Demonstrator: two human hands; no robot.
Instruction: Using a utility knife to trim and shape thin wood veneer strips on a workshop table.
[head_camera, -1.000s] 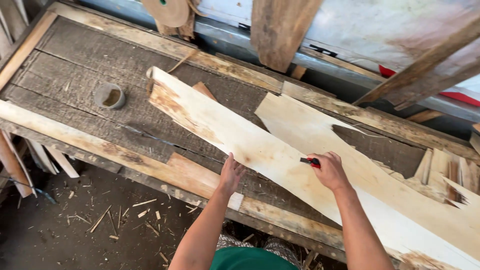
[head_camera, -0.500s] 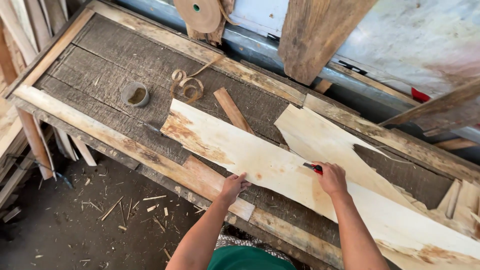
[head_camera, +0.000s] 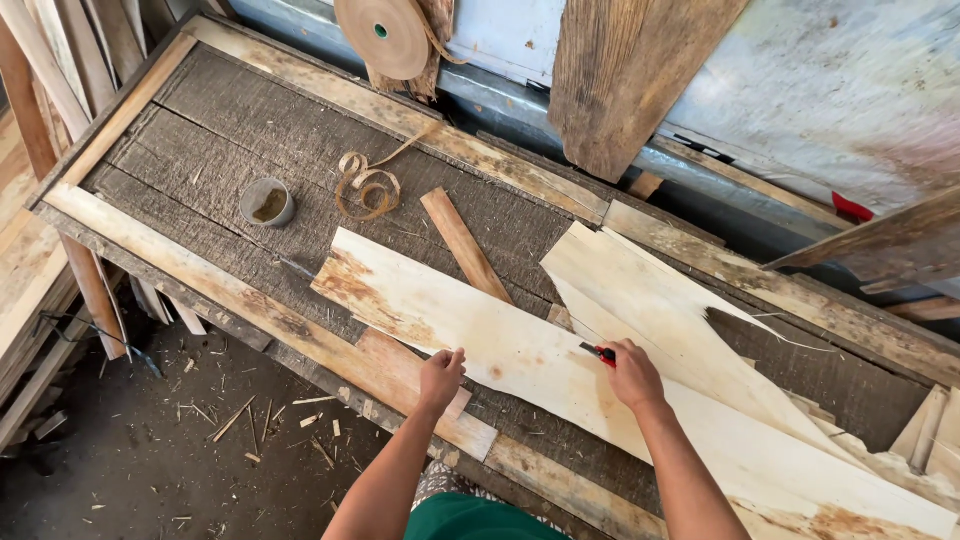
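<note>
The long pale veneer sheet lies diagonally across the worn workbench, overlapping a second sheet at right. The right hand is clenched on a red-handled knife, blade on the sheet; the left hand, fingers curled, presses its near edge. No finished cut is discernible. A brown tape roll hangs far centre; a small round tin sits far left.
</note>
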